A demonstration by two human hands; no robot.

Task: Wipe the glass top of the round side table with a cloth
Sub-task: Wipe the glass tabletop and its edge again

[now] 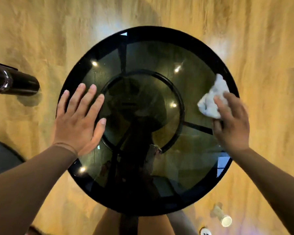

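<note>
The round side table has a dark smoked glass top in a black rim, seen from straight above. My left hand lies flat on the left part of the glass, fingers spread and holding nothing. My right hand presses a crumpled white cloth onto the glass near the right rim. The cloth sticks out beyond my fingertips toward the far right edge. Through the glass I see a black ring frame with spokes.
The table stands on a light wooden floor. A black cylindrical object lies to the left. A dark rounded shape shows at the lower left. A small pale bottle lies on the floor at the lower right.
</note>
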